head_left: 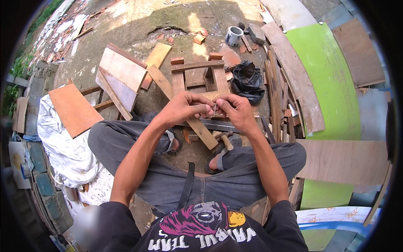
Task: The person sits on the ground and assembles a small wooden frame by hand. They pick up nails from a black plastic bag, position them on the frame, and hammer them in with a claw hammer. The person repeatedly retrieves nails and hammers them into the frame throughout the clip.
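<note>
A thin metal nail [214,110] stands upright, pinched between the fingertips of both hands just above the picture's centre, at twelve o'clock from the hammer [225,140] on the ground.

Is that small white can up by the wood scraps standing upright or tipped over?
Upright. The white can stands on the ground with its round open mouth facing up and its dark inside showing. Whether it is full, cannot tell.
</note>
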`<move>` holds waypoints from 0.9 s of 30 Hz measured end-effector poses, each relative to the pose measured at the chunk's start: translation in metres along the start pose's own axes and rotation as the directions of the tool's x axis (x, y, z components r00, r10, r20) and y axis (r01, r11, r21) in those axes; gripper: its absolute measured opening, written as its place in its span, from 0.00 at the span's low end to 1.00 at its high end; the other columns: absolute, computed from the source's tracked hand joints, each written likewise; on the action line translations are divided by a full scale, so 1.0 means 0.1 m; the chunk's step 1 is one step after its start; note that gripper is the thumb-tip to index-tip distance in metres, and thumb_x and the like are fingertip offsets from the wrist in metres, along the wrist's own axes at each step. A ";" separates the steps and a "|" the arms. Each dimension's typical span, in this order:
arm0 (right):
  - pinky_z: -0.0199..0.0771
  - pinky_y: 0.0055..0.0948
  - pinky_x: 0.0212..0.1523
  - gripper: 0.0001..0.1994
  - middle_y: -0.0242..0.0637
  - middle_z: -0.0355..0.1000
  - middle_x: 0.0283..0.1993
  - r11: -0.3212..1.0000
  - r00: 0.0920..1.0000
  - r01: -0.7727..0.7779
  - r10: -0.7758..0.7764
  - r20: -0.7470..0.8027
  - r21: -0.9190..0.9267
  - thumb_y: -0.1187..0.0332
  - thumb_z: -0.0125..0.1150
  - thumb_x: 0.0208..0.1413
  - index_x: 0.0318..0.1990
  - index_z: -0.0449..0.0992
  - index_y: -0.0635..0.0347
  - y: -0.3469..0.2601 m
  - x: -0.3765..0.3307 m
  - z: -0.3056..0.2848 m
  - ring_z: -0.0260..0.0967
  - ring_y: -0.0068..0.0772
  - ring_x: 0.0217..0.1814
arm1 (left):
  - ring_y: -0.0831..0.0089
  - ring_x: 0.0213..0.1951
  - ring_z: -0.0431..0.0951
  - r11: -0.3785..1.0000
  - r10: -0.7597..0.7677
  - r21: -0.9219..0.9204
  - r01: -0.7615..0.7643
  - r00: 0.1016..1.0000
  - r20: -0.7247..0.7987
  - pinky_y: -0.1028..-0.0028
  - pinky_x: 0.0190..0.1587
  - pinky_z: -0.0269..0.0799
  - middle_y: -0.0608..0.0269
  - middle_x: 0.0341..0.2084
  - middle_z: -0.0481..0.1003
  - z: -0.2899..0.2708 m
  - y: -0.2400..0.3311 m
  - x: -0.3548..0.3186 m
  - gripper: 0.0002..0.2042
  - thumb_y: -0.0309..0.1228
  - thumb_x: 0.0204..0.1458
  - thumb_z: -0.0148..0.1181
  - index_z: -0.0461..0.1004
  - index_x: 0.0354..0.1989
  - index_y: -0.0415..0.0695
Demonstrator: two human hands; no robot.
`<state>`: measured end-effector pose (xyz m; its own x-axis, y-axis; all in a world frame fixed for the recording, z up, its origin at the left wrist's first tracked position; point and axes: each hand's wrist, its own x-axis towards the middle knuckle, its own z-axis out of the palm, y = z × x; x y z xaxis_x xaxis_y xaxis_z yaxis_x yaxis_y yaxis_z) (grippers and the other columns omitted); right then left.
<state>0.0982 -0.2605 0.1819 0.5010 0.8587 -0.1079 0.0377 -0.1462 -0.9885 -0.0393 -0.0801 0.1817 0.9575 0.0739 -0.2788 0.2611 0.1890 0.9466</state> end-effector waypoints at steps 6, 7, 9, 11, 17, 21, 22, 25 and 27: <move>0.71 0.19 0.32 0.11 0.30 0.77 0.32 0.997 0.997 0.058 -0.060 -0.047 -0.055 0.66 0.60 0.65 0.44 0.80 0.68 -0.06 -0.03 0.06 0.70 0.16 0.32 | 0.83 0.32 0.77 0.999 -0.042 -0.001 0.042 0.998 -0.041 0.81 0.34 0.71 0.65 0.32 0.82 0.05 -0.03 0.00 0.13 0.34 0.56 0.67 0.81 0.44 0.38; 0.70 0.19 0.31 0.12 0.29 0.77 0.32 0.995 0.997 0.067 -0.070 -0.040 -0.080 0.65 0.60 0.65 0.44 0.80 0.67 -0.06 -0.04 0.05 0.69 0.15 0.32 | 0.84 0.32 0.77 0.999 -0.040 -0.010 0.039 0.998 -0.039 0.81 0.35 0.71 0.65 0.32 0.82 0.04 -0.07 0.00 0.13 0.34 0.56 0.67 0.81 0.44 0.38; 0.69 0.18 0.28 0.13 0.29 0.77 0.31 0.997 0.997 0.049 -0.053 -0.062 -0.055 0.63 0.59 0.66 0.45 0.79 0.67 -0.05 -0.03 0.02 0.69 0.15 0.31 | 0.84 0.32 0.77 0.999 -0.032 -0.042 0.030 0.998 -0.045 0.81 0.35 0.72 0.65 0.32 0.82 0.04 -0.08 0.01 0.15 0.35 0.55 0.68 0.81 0.45 0.37; 0.69 0.19 0.27 0.14 0.30 0.78 0.31 0.999 0.994 -0.001 0.007 -0.109 0.053 0.62 0.56 0.67 0.45 0.79 0.67 0.02 0.04 -0.06 0.70 0.16 0.30 | 0.83 0.32 0.77 0.996 -0.027 -0.089 0.022 0.997 -0.066 0.81 0.35 0.72 0.64 0.33 0.83 0.05 -0.05 0.00 0.16 0.35 0.55 0.68 0.80 0.46 0.36; 0.75 0.29 0.27 0.19 0.40 0.82 0.36 0.604 0.743 -0.547 0.669 -0.005 -0.580 0.59 0.53 0.65 0.45 0.79 0.70 0.93 0.21 -0.68 0.78 0.27 0.32 | 0.80 0.38 0.79 0.998 -0.036 -0.058 0.029 0.992 -0.122 0.79 0.41 0.73 0.63 0.36 0.82 0.02 0.00 -0.01 0.14 0.34 0.58 0.65 0.79 0.47 0.37; 0.81 0.37 0.33 0.24 0.48 0.82 0.39 0.246 0.452 -0.670 0.884 -0.121 -0.701 0.52 0.58 0.61 0.46 0.79 0.71 1.73 0.10 -0.64 0.82 0.41 0.39 | 0.80 0.39 0.79 0.997 0.014 0.079 0.003 0.976 -0.219 0.79 0.40 0.72 0.63 0.37 0.82 -0.11 -0.02 0.05 0.11 0.33 0.60 0.60 0.77 0.46 0.40; 0.82 0.38 0.34 0.26 0.48 0.81 0.40 0.250 0.418 -0.719 0.901 -0.116 -0.649 0.50 0.58 0.61 0.47 0.79 0.71 1.86 0.04 -0.61 0.81 0.42 0.39 | 0.80 0.39 0.79 0.996 0.017 0.092 0.005 0.972 -0.236 0.79 0.41 0.72 0.63 0.37 0.82 -0.17 -0.05 0.07 0.10 0.32 0.60 0.60 0.76 0.45 0.40; 0.83 0.42 0.37 0.31 0.49 0.81 0.44 0.249 0.357 -0.788 0.930 -0.090 -0.563 0.44 0.62 0.58 0.49 0.78 0.71 2.05 -0.13 -0.47 0.81 0.46 0.39 | 0.80 0.39 0.79 0.989 0.003 0.144 0.044 0.952 -0.307 0.78 0.41 0.71 0.64 0.37 0.82 -0.34 -0.09 0.10 0.07 0.32 0.59 0.60 0.76 0.40 0.42; 0.83 0.45 0.39 0.33 0.50 0.80 0.47 0.250 0.372 -0.751 0.925 -0.078 -0.611 0.43 0.65 0.56 0.51 0.78 0.71 2.03 -0.18 -0.35 0.80 0.49 0.39 | 0.81 0.38 0.78 0.976 0.022 0.211 0.056 0.937 -0.349 0.78 0.41 0.71 0.65 0.36 0.82 -0.47 -0.15 0.09 0.07 0.33 0.59 0.60 0.76 0.40 0.43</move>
<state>0.1270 -0.3233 -0.0126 0.2887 0.1454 -0.9463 0.1611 -0.9817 -0.1017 -0.0407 -0.0363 0.1572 0.8598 0.4156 -0.2966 0.3339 -0.0183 0.9424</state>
